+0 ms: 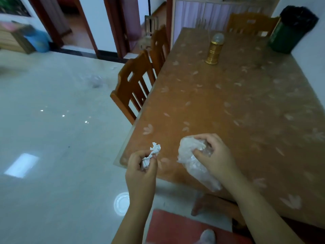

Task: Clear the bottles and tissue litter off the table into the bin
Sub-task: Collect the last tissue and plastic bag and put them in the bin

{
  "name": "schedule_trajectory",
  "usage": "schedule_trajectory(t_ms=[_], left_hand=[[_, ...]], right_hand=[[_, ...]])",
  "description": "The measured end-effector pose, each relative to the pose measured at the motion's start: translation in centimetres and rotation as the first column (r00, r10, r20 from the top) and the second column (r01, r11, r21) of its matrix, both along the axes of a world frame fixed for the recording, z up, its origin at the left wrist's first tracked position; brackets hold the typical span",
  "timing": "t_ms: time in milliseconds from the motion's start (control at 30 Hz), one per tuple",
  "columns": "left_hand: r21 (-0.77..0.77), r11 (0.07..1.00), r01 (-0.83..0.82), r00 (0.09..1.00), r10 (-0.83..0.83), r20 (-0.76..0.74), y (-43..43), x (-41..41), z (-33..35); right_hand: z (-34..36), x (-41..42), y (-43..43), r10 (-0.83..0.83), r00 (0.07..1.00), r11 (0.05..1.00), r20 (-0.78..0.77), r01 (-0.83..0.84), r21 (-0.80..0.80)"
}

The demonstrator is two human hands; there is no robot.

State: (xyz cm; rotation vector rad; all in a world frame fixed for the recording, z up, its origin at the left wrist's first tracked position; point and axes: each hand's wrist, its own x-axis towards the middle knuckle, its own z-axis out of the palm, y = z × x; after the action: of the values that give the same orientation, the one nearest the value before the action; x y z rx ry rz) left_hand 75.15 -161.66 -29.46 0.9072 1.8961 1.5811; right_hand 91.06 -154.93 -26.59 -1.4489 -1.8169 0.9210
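On the table (246, 106), a capped container (214, 49) stands toward the far end; the bin (288, 32) sits at the far right corner, seemingly on it; two chairs (133, 85) line its left edge

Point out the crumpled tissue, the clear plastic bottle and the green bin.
crumpled tissue (154, 148): head view, on the white tuft above the left hand.
clear plastic bottle (189, 152): head view, on its crushed upper body.
green bin (285, 38): head view, on its side wall.

Dining table (237, 106), brown leaf-patterned cover.
Carried a gold canister with a clear domed lid (214, 49), upright near the far end, and a green bin with black liner (290, 30) at the far right corner, well apart.
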Motion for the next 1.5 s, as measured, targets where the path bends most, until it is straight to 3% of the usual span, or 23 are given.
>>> schedule_trajectory(t_ms=[367,667,1033,1500], left_hand=[[-0.076,0.942,-0.327,0.942,0.332,0.051,-6.8,-16.8,0.0],[-0.097,0.871,-0.481,0.873,0.486,0.032,-4.8,-26.1,-1.2],[-0.083,0.951,-0.299,0.953,0.293,-0.074,12.8,-39.1,2.3],[-0.068,0.998,0.004,0.998,0.0,0.06,31.3,-51.1,1.6]], right_hand=[[-0.4,-20.3,-1.3,0.306,0.949,0.948,-0.076,-0.311,-0.069],[-2.7,-31.9,2.6,0.45,0.886,0.888,-0.114,-0.457,-0.047],[-1.4,-43.4,16.4,0.35,0.911,0.934,-0.219,-0.358,0.002],[-2.0,-52.4,30.6,0.011,0.991,1.0,-0.136,-0.013,-0.013]])
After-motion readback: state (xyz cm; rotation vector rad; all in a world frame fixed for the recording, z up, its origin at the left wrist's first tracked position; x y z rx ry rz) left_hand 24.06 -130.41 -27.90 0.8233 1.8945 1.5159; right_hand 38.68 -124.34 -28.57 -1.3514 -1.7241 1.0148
